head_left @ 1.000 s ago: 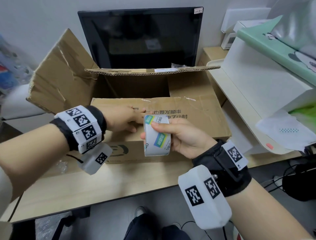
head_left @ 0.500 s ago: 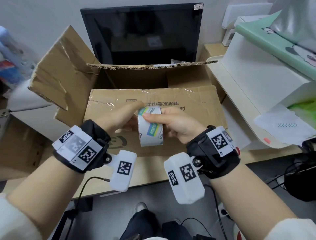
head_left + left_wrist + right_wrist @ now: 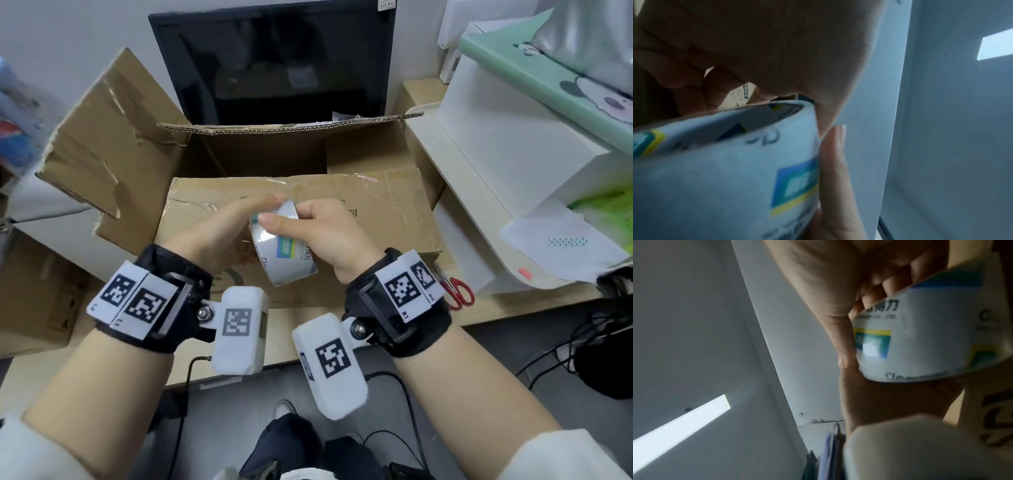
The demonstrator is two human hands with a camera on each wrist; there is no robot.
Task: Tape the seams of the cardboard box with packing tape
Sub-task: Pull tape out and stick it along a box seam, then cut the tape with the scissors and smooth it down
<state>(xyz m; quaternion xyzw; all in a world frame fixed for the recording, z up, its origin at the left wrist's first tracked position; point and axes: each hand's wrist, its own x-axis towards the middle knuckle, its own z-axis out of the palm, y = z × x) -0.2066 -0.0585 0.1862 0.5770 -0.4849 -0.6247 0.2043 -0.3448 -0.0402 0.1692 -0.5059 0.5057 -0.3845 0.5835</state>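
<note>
The cardboard box (image 3: 376, 212) sits on the desk with its near flap folded down over the opening. Its left flap (image 3: 113, 137) is raised and its far flap (image 3: 291, 127) stands upright. Above the near flap, both hands hold a white packing tape roll (image 3: 287, 257) printed with blue and yellow labels. My right hand (image 3: 308, 222) grips the roll, its thumb lying across the outer face. My left hand (image 3: 239, 219) cups the roll from the left, its fingertips at the top rim. In the wrist views the tape roll (image 3: 725, 170) (image 3: 931, 340) fills the frame close up. No free tape end is visible.
Red-handled scissors (image 3: 457, 293) lie on the desk right of the box. A black monitor (image 3: 274, 61) stands behind it. White shelving (image 3: 513, 130) with papers crowds the right side. Another cardboard carton (image 3: 37, 294) stands low on the left. Cables hang below the desk edge.
My left hand left the box flap and came onto the roll. Both hands drew the roll toward me, and it now sits tilted.
</note>
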